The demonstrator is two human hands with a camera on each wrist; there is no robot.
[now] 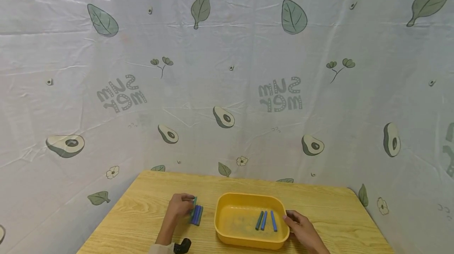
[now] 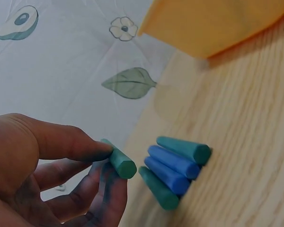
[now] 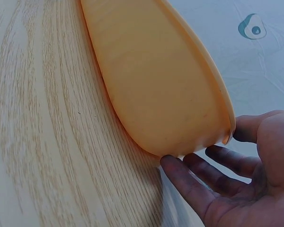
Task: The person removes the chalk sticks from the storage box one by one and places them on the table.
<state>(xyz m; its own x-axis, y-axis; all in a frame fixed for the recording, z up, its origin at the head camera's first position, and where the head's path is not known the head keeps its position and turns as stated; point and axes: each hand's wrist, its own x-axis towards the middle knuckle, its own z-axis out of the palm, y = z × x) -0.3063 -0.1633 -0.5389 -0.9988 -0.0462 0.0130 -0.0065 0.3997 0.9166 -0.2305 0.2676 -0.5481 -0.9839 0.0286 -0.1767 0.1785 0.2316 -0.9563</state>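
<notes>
Wooden table point(image 1: 152, 187); left fingers point(image 2: 71, 143) pinch green stick point(image 2: 119, 160).

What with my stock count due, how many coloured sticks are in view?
8: one green stick pinched in the left hand; four on the table, two green and two blue; three in the yellow tray, one green and two blue. Others may be hidden.

Tub point(image 1: 232, 222): smooth plast. (sticks point(image 2: 173, 161) matt)
</notes>
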